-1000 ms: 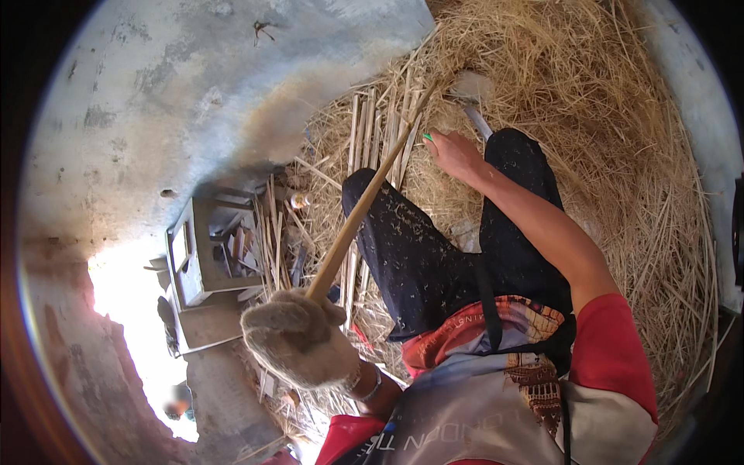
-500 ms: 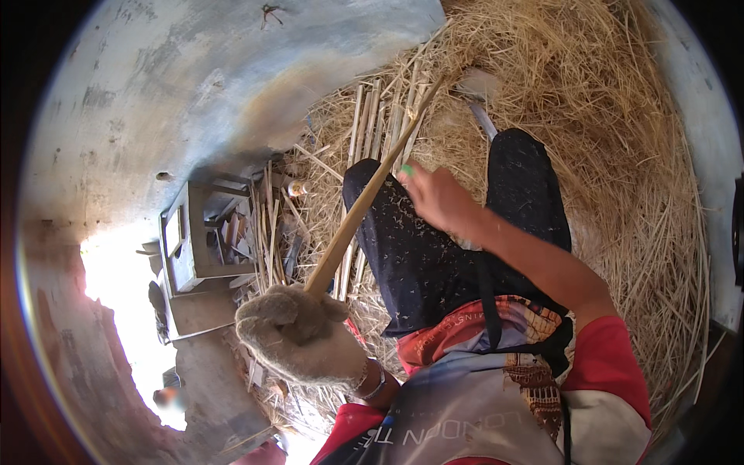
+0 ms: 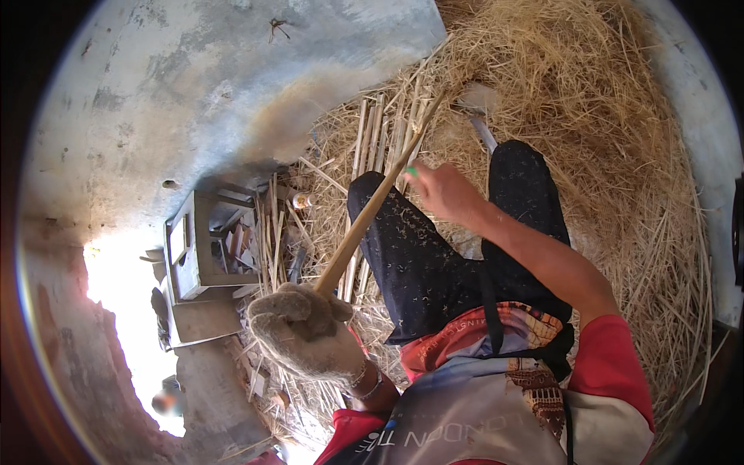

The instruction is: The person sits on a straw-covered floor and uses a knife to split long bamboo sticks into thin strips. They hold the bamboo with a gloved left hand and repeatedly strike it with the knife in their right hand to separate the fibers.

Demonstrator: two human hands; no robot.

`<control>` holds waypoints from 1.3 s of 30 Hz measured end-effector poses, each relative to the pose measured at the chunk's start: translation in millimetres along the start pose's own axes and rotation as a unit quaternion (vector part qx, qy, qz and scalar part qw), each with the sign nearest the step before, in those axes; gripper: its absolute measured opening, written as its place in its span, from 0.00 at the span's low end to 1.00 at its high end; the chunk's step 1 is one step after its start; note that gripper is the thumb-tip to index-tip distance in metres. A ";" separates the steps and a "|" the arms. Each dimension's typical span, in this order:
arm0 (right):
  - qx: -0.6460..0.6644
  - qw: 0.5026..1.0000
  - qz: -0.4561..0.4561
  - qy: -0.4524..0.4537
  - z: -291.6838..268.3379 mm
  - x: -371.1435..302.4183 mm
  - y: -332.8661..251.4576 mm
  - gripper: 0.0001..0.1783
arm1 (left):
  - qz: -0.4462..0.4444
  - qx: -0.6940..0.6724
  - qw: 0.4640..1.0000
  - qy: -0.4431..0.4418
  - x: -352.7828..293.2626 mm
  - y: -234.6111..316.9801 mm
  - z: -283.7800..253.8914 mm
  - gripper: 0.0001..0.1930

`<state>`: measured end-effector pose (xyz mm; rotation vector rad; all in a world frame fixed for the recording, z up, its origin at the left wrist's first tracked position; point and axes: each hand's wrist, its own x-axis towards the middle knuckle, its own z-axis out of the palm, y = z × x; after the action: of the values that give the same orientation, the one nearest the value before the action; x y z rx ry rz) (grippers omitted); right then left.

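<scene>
My left hand wears a thick grey work glove and grips the near end of a long pale cane stalk, which slants up and to the right over my left knee. My bare right hand closes around the same stalk higher up, above my dark trousers. The stalk's far tip reaches into a row of several cut stalks lying on the straw. A blade-like tool lies on the straw just beyond my right knee.
A big heap of dry straw fills the right side. A bare concrete floor spreads at the upper left. A small metal box frame with scraps stands left of my legs. Bright sunlight glares at the lower left.
My right hand has drawn back from the far straw toward me and down along the stalk. My gloved left hand has stayed at the stalk's near end.
</scene>
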<state>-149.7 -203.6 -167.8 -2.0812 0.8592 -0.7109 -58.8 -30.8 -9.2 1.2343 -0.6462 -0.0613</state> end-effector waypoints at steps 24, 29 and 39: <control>0.064 0.993 0.079 0.053 26.5 19.8 60.0 0.15 | -0.046 -0.021 0.997 0.062 5.9 0.2 5.7 0.16; 0.002 0.999 0.014 0.043 29.2 24.4 56.9 0.16 | -0.017 0.012 0.999 0.040 14.9 -7.4 -11.0 0.16; -0.013 0.998 -0.004 0.053 29.4 12.9 45.0 0.18 | -0.029 -0.012 0.997 0.074 13.4 -6.5 -10.1 0.16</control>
<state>-136.1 -222.6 -217.9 -2.0870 0.9237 -0.8254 -41.0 -29.6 -11.1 1.2211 -0.4793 -0.0251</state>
